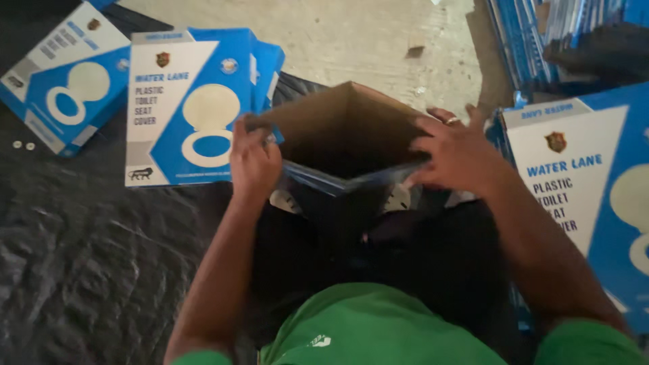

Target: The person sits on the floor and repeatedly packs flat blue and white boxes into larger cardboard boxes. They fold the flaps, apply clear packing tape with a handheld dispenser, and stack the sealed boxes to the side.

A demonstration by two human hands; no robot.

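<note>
An open cardboard box [341, 125], brown inside and blue outside, stands tilted in front of me with its mouth towards the camera. My left hand [253, 159] grips its left edge. My right hand [456, 152], with a ring on one finger, grips its right edge. A dark item [351, 203] in clear plastic sits at the box mouth, partly hidden below it. My green shirt [365, 328] fills the bottom of the view.
Flat blue and white boxes [186, 101] lie stacked at the left, another [64, 78] further left, and one [588, 189] at the right. More blue boxes [534, 40] stand at the top right. Black plastic sheeting [88, 257] covers the floor; bare concrete [351, 34] lies beyond.
</note>
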